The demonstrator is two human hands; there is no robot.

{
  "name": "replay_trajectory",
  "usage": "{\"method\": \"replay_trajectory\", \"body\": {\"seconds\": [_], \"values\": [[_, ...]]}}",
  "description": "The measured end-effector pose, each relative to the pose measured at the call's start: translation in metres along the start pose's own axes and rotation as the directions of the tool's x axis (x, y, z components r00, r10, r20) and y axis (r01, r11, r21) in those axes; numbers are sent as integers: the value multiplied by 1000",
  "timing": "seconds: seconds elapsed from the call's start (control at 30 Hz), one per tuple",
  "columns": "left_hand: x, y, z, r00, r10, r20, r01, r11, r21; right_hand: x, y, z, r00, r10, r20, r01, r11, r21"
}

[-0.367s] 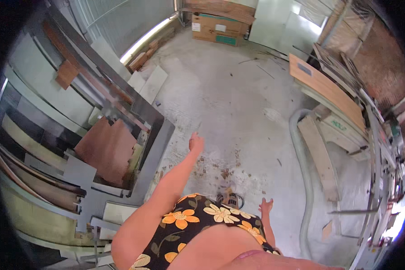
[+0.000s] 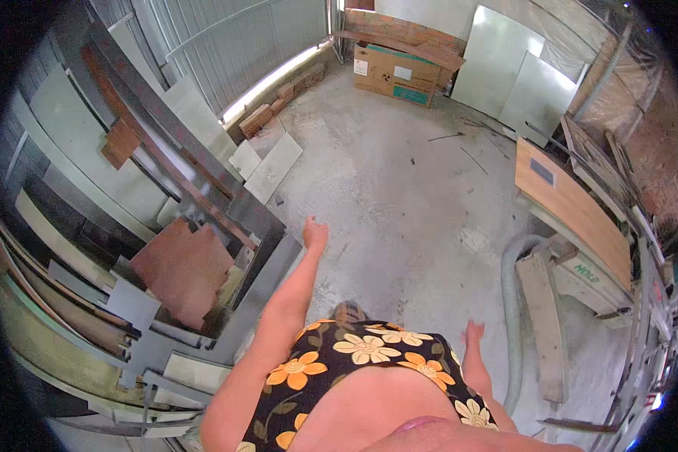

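My left hand (image 2: 316,233) hangs over the grey concrete floor (image 2: 388,211), beside the dark grey edge of the sheet stack on the left. Its fingers are loosely curled in, and nothing shows in them. Lower on the right, my right hand (image 2: 474,331) is out over the floor near the grey corrugated hose (image 2: 509,301). It is slightly blurred, its fingertips look apart, and it carries nothing visible. Neither hand touches anything. A shoe (image 2: 349,311) shows in front of my flowered top (image 2: 365,346).
Leftward, stacked boards include a reddish-brown sheet (image 2: 184,275) with jagged edges. A cardboard box (image 2: 395,74) and pale panels (image 2: 497,64) stand at the back. Rightward are a wooden board (image 2: 572,200), a long plank (image 2: 541,324) and thin strips (image 2: 474,160) on the floor.
My view has shifted, and the box and boards sit lower and farther right in it. My left hand's index finger has curled in. My right hand has swung outward, closer to the hose.
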State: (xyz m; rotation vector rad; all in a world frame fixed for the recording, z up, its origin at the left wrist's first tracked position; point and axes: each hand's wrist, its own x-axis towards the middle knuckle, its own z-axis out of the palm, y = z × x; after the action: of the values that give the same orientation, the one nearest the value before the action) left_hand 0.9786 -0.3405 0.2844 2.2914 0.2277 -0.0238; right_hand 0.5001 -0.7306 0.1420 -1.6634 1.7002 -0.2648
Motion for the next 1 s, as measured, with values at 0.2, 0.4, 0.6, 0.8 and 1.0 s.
{"method": "replay_trajectory", "body": {"seconds": [0.2, 0.4, 0.6, 0.8, 1.0], "values": [[105, 57, 15, 995, 40, -88, -45, 997, -56, 116, -363, 100, 936, -227, 268, 128, 931, 342], [258, 88, 6, 964, -44, -261, 21, 996, -92, 96, -590, 211, 773, -496, 395, 283, 827, 485], [392, 129, 19, 958, -23, -287, 17, 1000, -23, 176, -552, 280, 875, -97, 473, -121, 904, 411], [532, 149, 50, 964, -62, -258, 43, 996, -77, 245, -487, 273, 987, 74, 141, -103, 972, 212], [697, 251, 128, 975, -51, -216, 51, 999, -6, 114, -733, 189, 826, -353, 440, 352, 932, 87]]}}
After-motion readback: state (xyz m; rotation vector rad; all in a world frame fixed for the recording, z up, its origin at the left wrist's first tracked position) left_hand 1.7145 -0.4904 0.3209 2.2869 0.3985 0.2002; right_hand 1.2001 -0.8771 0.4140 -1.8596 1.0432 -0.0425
